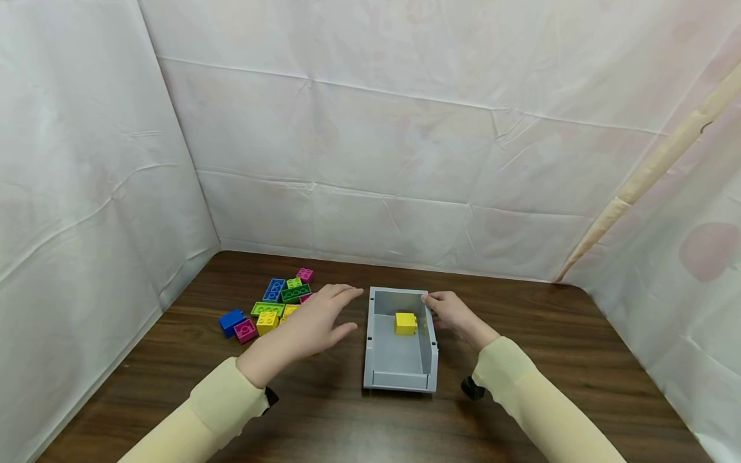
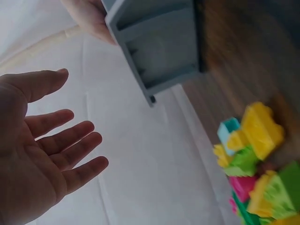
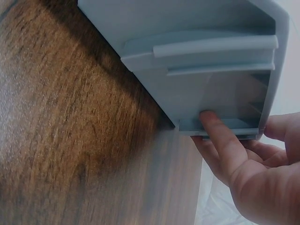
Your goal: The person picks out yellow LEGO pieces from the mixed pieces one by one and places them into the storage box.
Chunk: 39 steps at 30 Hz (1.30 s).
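A: What does the head view show?
B: A gray bin (image 1: 399, 381) sits on the table (image 1: 521, 334). One yellow block (image 1: 405, 323) is in it. The other blocks (image 1: 296, 294) lie in a heap on the table, off to the left.
A: So how much is done?
B: Only a little, I think. One block is in the bin, and lots are left outside.
A: What about the hands?
B: The left hand (image 1: 321, 315) is up between the heap and the bin, fingers stretched out, with nothing in it. The right hand (image 1: 457, 315) holds the bin's right side, near the far corner.
A: And the left wrist view?
B: The left palm has nothing in it, and its fingers don't touch the bin. The heap shows too, with a light blue block (image 2: 228, 131). I can't see inside the bin.
A: And the right wrist view?
B: The right hand grips the bin's side. One finger presses the outside, and the thumb is by the rim.
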### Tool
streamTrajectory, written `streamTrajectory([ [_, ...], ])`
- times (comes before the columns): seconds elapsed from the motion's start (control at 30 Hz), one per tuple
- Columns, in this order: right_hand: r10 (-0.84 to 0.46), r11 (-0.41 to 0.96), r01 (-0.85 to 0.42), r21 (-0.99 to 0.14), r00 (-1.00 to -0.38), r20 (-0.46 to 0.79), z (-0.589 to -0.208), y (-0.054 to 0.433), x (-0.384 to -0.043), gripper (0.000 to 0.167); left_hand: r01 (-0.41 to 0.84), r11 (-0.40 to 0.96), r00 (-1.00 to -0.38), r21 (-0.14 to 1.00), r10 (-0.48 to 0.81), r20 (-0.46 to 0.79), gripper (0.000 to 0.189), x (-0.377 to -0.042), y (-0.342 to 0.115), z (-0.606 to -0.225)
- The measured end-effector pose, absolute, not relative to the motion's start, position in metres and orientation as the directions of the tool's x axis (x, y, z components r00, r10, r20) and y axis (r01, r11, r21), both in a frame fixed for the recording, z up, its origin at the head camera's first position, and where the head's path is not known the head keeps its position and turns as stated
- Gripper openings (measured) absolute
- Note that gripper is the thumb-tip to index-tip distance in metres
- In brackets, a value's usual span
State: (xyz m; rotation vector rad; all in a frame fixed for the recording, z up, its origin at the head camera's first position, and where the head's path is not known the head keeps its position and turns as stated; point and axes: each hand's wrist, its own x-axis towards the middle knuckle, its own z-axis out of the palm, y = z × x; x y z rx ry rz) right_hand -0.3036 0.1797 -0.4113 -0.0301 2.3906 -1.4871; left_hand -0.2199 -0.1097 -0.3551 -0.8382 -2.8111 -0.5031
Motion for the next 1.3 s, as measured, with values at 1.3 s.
streamTrajectory([
  [1.3, -0.162, 0.454, 0.179, -0.873, -0.946, -0.279, -0.407, 0.183, -0.296, 0.041, 0.297, 0.895, -0.954, 0.331, 0.288, 0.079, 0.068, -0.215, -0.227, -0.412],
])
